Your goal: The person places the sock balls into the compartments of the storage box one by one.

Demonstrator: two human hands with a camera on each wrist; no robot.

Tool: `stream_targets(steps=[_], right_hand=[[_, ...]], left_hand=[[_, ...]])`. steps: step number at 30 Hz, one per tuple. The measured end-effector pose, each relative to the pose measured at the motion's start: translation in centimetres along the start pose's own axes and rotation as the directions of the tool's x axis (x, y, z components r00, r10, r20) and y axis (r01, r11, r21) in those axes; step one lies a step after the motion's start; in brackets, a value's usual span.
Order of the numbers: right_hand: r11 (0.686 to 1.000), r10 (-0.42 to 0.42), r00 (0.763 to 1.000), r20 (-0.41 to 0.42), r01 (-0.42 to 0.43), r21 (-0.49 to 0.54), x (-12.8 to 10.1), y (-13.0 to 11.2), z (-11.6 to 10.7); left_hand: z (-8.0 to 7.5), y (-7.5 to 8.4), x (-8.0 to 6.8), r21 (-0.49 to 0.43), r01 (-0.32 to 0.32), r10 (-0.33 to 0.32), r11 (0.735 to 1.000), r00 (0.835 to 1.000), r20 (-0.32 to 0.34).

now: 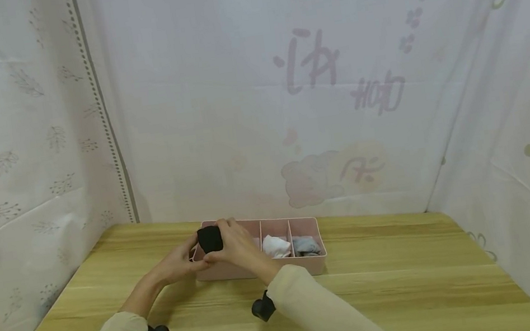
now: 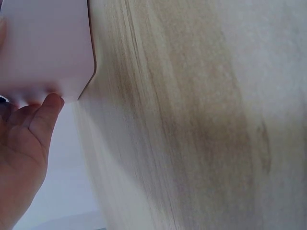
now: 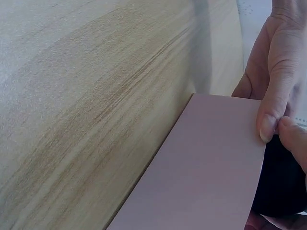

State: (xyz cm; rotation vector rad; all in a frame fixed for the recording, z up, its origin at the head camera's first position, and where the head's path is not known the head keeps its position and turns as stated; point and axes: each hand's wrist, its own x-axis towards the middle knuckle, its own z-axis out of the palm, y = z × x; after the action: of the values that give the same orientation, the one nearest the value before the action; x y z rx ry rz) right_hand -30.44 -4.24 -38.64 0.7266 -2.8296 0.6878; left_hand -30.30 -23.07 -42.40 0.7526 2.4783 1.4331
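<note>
Both hands pinch a black rolled sock (image 1: pixel 210 239) above the pink plastic divided tray (image 1: pixel 312 266). The right hand (image 1: pixel 239 244) has its fingers (image 3: pixel 269 112) curled round the sock. The left hand (image 1: pixel 180 262) grips it from the left.

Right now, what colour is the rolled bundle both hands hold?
Black bundle, clearest in the head view, above the pink organizer.

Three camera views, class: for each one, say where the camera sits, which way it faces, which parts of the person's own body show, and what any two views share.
Head: worn on the head, looking forward and down at the light wooden table; both forearms show, left hand and right hand holding a black rolled sock over the pink divided plastic box.
Left wrist: on the left wrist, looking along the tabletop; palm and a fingertip show.
Right wrist: on the right wrist, facing the box wall; thumb and fingers pinch the sock.
Shared: all three show box and table.
</note>
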Motion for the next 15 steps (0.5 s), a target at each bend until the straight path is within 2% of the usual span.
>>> stream_targets(steps=[5, 9, 15], right_hand=[[0.996, 0.006, 1.000, -0.001, -0.006, -0.093, 0.00, -0.04, 0.14], [0.974, -0.001, 1.000, 0.006, 0.002, -0.229, 0.12, -0.23, 0.23], [0.944, 0.006, 0.998, 0.069, 0.018, -0.328, 0.19, -0.71, -0.03]], left_hand=[[0.02, -0.03, 0.05, -0.001, -0.011, 0.012, 1.000, 1.000, 0.002], [0.01, -0.03, 0.02, -0.001, 0.002, -0.002, 1.000, 1.000, 0.002], [-0.04, 0.31, 0.01, 0.000, 0.006, -0.006, 1.000, 1.000, 0.007]])
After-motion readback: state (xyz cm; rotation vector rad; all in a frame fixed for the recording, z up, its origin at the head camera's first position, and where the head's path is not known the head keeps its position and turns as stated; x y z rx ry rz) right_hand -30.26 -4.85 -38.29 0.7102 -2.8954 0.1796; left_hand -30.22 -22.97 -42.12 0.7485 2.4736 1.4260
